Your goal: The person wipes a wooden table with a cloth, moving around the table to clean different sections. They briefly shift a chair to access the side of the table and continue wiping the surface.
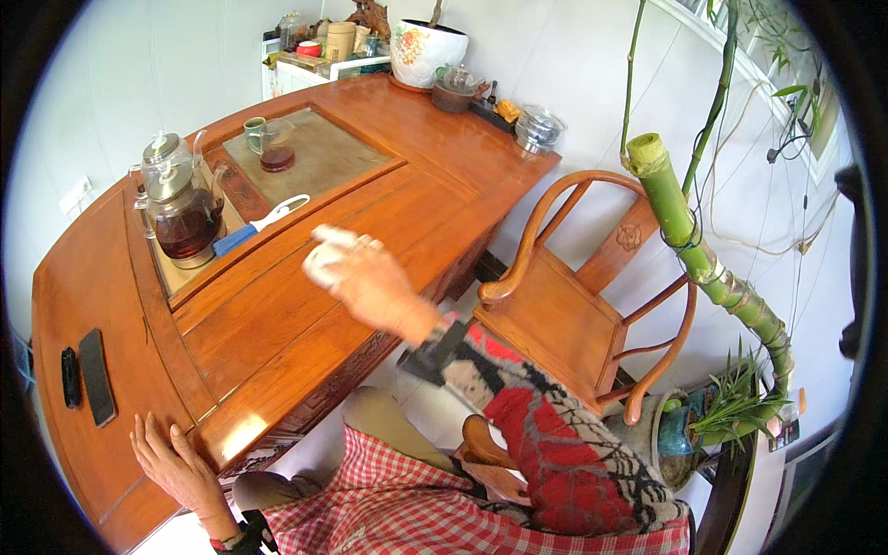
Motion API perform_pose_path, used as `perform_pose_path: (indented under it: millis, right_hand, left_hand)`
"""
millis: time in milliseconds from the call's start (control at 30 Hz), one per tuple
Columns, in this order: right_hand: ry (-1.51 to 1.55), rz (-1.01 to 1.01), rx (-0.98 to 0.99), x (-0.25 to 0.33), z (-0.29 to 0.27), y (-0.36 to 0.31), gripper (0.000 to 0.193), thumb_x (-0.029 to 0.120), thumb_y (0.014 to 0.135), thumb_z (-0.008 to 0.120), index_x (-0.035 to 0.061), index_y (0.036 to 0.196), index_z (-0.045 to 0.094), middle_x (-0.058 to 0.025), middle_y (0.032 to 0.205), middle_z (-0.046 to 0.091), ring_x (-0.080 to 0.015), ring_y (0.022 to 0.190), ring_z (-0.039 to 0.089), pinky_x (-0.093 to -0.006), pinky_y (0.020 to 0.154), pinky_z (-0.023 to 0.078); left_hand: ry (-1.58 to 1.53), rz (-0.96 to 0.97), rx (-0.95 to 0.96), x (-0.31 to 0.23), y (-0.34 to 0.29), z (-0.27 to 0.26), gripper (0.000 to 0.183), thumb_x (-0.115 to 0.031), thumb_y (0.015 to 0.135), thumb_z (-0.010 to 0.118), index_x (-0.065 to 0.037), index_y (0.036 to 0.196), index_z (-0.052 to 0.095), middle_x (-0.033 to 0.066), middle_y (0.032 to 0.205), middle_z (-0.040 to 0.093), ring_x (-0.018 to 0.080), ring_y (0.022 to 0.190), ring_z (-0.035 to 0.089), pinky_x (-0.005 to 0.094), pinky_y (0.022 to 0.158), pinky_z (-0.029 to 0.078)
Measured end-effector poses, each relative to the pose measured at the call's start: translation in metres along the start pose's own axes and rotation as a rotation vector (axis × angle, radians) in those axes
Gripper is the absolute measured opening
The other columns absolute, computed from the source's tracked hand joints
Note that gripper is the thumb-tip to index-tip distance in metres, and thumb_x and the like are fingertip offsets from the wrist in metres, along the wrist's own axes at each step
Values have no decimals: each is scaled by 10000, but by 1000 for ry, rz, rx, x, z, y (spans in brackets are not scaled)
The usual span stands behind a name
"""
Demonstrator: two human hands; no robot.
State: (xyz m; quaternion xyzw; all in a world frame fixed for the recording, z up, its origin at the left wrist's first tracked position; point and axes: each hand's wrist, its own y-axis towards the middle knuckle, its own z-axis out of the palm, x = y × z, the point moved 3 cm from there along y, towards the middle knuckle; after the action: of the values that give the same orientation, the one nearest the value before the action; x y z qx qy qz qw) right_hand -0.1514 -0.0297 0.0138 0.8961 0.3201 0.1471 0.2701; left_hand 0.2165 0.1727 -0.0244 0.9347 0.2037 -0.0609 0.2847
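Polished wooden tea table (277, 305) is being wiped with a white cloth (326, 252) bunched under the right hand (370, 282), while the left hand (176, 462) is being pressed flat, fingers spread, at the edge for support.

Probably home tea room: carved wooden tea table (277, 305) set with glass teapots (180, 208), round-backed wooden chair (573, 296), potted bamboo (712, 268).

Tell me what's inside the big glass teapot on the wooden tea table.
The glass teapot holds dark brown tea, roughly half full. Its metal lid covers the top, so anything beneath it stays hidden.
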Motion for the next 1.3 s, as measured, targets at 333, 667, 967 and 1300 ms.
perform_pose_path:
  millis: [333,667,967,1300]
  right_hand:
    - [-244,656,310,-189,5,-7,466,374,981,580,230,1421,633,-102,1525,534,-402,1336,499,-543,1123,400]
    - [-81,388,451,-61,79,57,479,397,942,640,207,1382,649,-123,1479,569,-390,1330,513,-563,1065,428]
    - [150,97,506,143,110,98,525,335,942,674,129,1420,610,-145,1583,469,-427,1464,382,-600,1192,286]
    - [431,-334,384,236,49,25,460,215,896,708,149,1349,660,-124,1568,489,-433,1451,408,-578,1219,291]
  left_hand:
    - [53,16,22,-2,1,3,452,-330,1089,478,-9,1390,581,174,1549,503,415,1463,395,526,1197,315]
    - [13,39,-9,-12,-1,-8,440,-287,1066,534,-11,1407,563,173,1558,482,404,1491,356,524,1227,275]
    - [-123,47,-77,-11,-2,-14,455,-261,985,642,-30,1374,589,190,1522,497,438,1445,392,535,1219,285]
    - [-158,-8,-79,-7,-5,-13,455,-316,1007,613,-63,1385,580,186,1509,502,453,1432,401,573,1211,269]
